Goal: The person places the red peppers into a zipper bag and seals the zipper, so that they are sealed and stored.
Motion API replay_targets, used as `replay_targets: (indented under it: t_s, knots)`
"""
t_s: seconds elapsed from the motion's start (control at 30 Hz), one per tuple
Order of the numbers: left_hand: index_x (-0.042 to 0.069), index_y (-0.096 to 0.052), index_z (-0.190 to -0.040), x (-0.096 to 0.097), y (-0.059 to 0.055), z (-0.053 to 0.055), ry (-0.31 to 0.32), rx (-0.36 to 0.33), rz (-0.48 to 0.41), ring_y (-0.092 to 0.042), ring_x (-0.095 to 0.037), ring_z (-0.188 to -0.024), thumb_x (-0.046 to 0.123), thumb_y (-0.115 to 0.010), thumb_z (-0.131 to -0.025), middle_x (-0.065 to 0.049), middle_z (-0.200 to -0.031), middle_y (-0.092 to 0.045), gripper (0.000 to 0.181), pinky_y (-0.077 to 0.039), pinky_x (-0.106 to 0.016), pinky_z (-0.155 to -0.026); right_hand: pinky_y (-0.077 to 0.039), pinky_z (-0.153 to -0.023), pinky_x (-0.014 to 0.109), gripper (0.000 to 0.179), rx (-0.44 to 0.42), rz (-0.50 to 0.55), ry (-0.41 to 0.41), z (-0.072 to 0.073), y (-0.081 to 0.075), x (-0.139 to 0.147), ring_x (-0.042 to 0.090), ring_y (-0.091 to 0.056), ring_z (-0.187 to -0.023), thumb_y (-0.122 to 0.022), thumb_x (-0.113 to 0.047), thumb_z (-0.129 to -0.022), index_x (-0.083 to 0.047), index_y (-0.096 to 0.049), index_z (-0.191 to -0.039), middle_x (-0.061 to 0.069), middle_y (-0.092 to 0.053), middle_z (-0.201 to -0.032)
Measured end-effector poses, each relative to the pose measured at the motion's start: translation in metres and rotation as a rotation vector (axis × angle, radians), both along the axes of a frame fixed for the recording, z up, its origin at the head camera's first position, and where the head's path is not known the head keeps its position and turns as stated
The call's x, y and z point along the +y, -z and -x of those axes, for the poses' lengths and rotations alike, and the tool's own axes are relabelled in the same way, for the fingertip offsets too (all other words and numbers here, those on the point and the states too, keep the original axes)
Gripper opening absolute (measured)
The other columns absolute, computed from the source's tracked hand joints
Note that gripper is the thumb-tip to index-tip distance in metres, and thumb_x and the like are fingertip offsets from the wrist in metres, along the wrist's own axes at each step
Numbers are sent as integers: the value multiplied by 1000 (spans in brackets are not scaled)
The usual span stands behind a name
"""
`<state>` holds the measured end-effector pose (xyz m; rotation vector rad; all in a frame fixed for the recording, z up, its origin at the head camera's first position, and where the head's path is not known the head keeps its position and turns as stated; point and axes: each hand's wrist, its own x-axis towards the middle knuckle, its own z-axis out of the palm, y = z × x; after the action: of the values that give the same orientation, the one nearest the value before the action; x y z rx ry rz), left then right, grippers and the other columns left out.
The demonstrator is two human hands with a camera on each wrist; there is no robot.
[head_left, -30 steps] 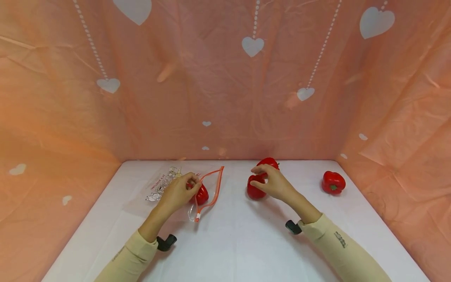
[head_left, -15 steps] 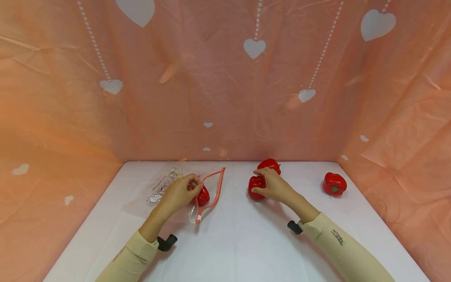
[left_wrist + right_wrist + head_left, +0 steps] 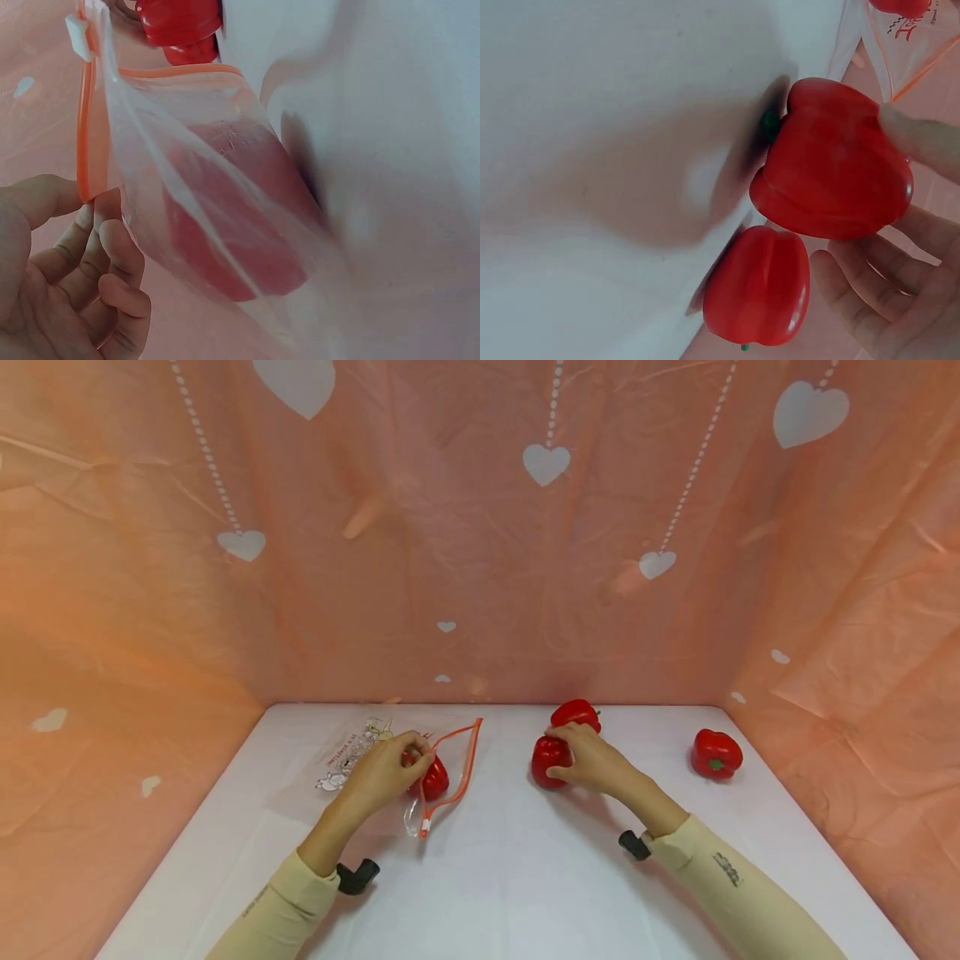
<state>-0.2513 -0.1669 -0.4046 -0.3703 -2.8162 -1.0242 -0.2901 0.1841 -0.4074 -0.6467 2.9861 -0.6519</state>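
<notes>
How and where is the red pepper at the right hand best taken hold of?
Probably around the upper body, coming from above and the right. The red pepper stands stem-down: its green stem points at the table, leaving the broad sides exposed. Another pepper sits close behind, so the far side looks tighter. The right hand grips from the right.

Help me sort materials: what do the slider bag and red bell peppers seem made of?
Slider bag: probably translucent plastic film, creased, with a pepper showing through. Red bell peppers: smooth, glossy, with bright highlights; real flesh or moulded plastic, unclear.
</notes>
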Motion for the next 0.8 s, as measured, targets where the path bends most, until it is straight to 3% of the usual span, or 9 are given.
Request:
replay_targets:
  t_s: [0.27, 0.6, 0.8]
  knots:
    - [14, -72, -104, 1, 0, 1, 5, 12, 7, -61, -17, -80, 21, -75, -101, 1, -89, -72, 8, -50, -33, -69, -54, -101, 64, 69, -4, 9, 26, -7, -3, 5, 47, -49, -141, -88, -16, -89, -1, -57, -149, 26, -56, -151]
    - [14, -72, -103, 1, 0, 1, 4, 6, 9, -60, -17, -79, 21, -75, -101, 2, -89, -71, 8, -50, -33, -69, -57, -96, 63, 74, -15, -45, 95, -13, 0, 13, 45, -54, -134, -91, -23, -86, 1, -57, -148, 24, -59, -144]
    - [14, -71, -103, 1, 0, 0, 9, 10, 7, -60, -16, -77, 20, -75, -100, 2, -88, -71, 8, -50, -33, -68, -56, -100, 62, 71, -24, -20, 96, -16, -1, 16, 44, -56, -132, -91, -22, -86, 2, -59, -145, 23, -62, -141]
